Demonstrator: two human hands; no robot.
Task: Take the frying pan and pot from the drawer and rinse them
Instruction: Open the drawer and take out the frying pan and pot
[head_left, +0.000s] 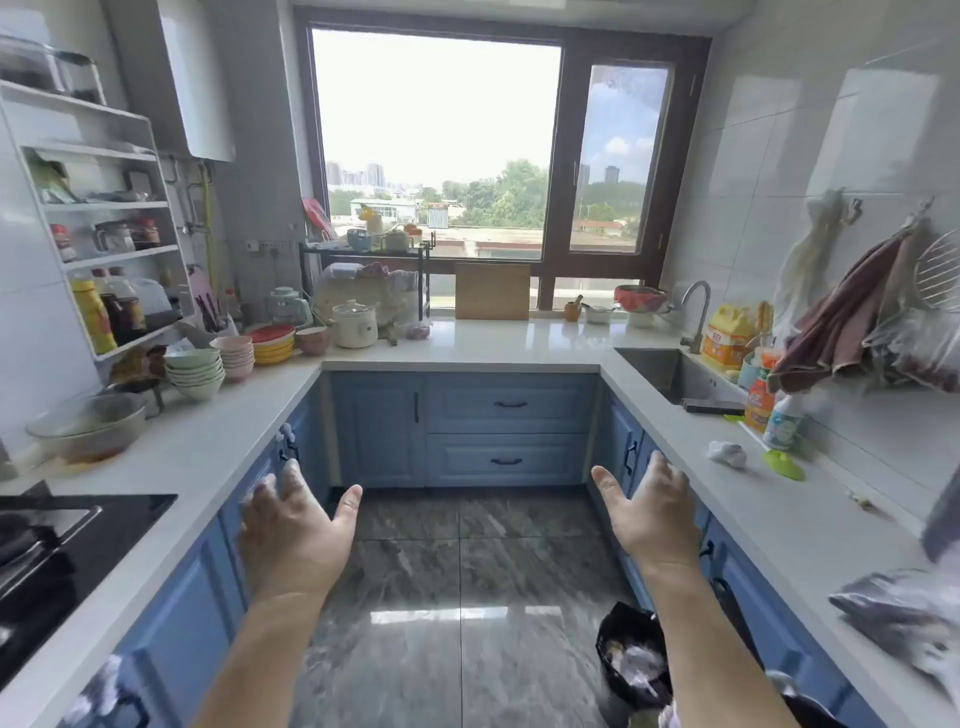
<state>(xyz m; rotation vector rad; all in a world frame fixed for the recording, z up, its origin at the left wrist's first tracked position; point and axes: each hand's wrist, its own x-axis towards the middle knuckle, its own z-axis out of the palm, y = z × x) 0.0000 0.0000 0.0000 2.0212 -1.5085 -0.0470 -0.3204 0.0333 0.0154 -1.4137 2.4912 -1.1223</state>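
While I look down from the head camera, my left hand (291, 530) and right hand (649, 514) are both spread wide and hold nothing, so I think the job has only just begun. I can't see the frying pan or the pot; they may be inside the two shut drawers (506, 431) ahead, well apart from both hands. Next I need to walk up and pull a drawer handle (510, 404), then carry things to the sink (670, 376) on my right.

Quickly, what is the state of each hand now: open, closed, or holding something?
Left hand: open, fingers spread, holding nothing.
Right hand: open, holding nothing.
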